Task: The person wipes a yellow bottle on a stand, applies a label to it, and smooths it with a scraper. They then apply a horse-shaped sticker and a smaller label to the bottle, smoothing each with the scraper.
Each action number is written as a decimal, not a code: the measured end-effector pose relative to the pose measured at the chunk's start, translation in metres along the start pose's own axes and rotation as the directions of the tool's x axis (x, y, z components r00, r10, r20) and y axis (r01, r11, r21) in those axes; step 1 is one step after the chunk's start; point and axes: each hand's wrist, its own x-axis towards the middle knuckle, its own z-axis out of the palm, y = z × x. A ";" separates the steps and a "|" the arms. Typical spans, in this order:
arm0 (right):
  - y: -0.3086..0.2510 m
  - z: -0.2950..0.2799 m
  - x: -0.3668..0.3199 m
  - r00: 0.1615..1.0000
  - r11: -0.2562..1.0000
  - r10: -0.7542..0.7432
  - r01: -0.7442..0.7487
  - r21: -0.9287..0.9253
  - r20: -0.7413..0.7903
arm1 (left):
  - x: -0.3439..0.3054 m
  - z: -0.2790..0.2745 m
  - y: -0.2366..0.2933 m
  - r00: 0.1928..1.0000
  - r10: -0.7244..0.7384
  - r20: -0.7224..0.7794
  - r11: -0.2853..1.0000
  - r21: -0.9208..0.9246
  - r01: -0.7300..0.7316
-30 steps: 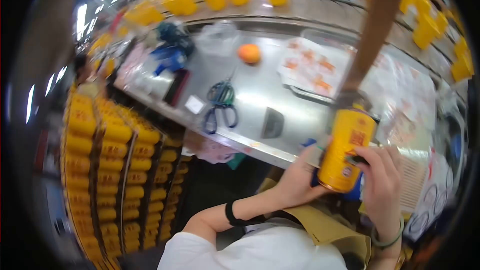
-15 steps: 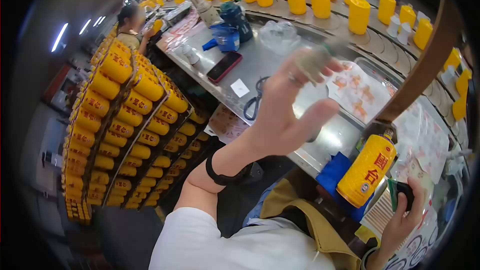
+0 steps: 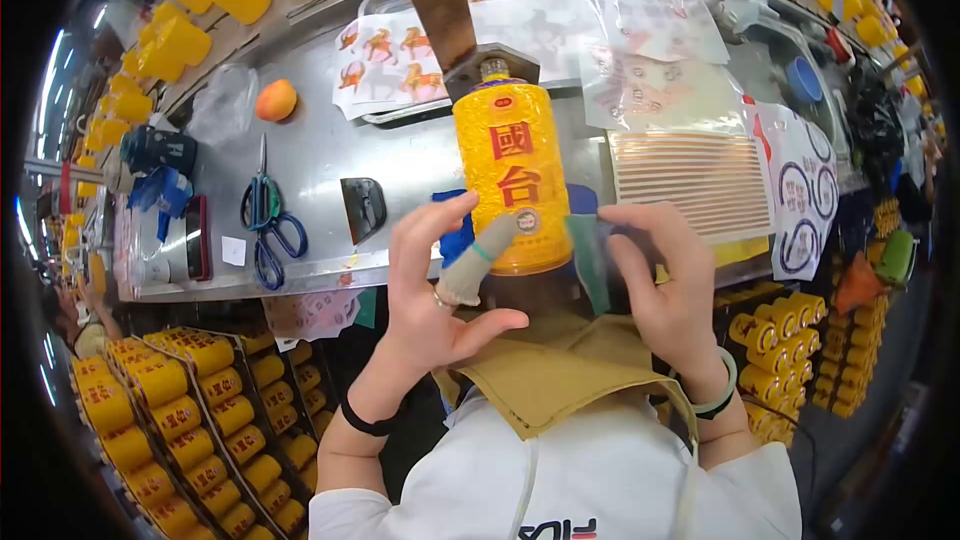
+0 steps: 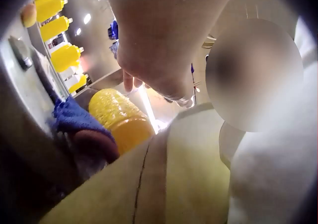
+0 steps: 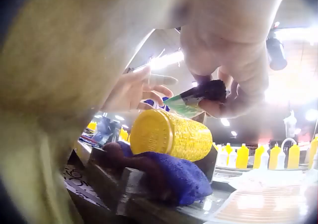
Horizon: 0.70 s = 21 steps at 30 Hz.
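A yellow bottle (image 3: pixel 512 175) with red characters lies with its neck against a dark holder on a wooden post, a blue cloth (image 5: pixel 181 177) beneath it. At its left side my left hand (image 3: pixel 425 285) is raised, fingers spread, a grey cover on one finger; whether it touches the bottle is unclear. My right hand (image 3: pixel 665 285) pinches a green and dark scraper-like piece (image 3: pixel 590 262) between thumb and fingers, just right of the bottle. In the right wrist view the piece (image 5: pixel 198 96) hangs above the bottle (image 5: pixel 171 136).
Scissors (image 3: pixel 265 215), a dark blade piece (image 3: pixel 362 208), an orange fruit (image 3: pixel 276 100) and a phone (image 3: pixel 198 238) lie on the metal table (image 3: pixel 315 165) at left. Decal sheets (image 3: pixel 655 85) and a striped sheet (image 3: pixel 690 183) lie at right. Stacked yellow bottles (image 3: pixel 180 415) stand below left.
My left hand has come back from the left to beside the bottle. My right hand has brought the green piece closer to it. The head view has swung toward the right.
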 end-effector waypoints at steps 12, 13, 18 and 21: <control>0.008 0.015 -0.027 0.967 0.963 0.253 -0.250 0.105 -0.023 | -0.031 0.044 -0.009 0.974 0.046 -0.222 0.994 0.112 -0.021; 0.010 0.015 -0.028 0.968 0.965 0.248 -0.244 0.102 -0.032 | -0.032 0.044 -0.009 0.973 0.037 -0.230 0.994 0.108 -0.012; 0.012 0.013 -0.029 0.950 0.927 0.309 -0.292 0.234 -0.042 | -0.040 0.043 -0.012 0.965 0.122 -0.230 0.947 0.317 -0.045; 0.007 0.007 -0.024 0.969 0.960 0.241 -0.230 0.159 -0.053 | -0.043 0.036 -0.017 0.965 0.221 -0.141 0.874 0.468 -0.132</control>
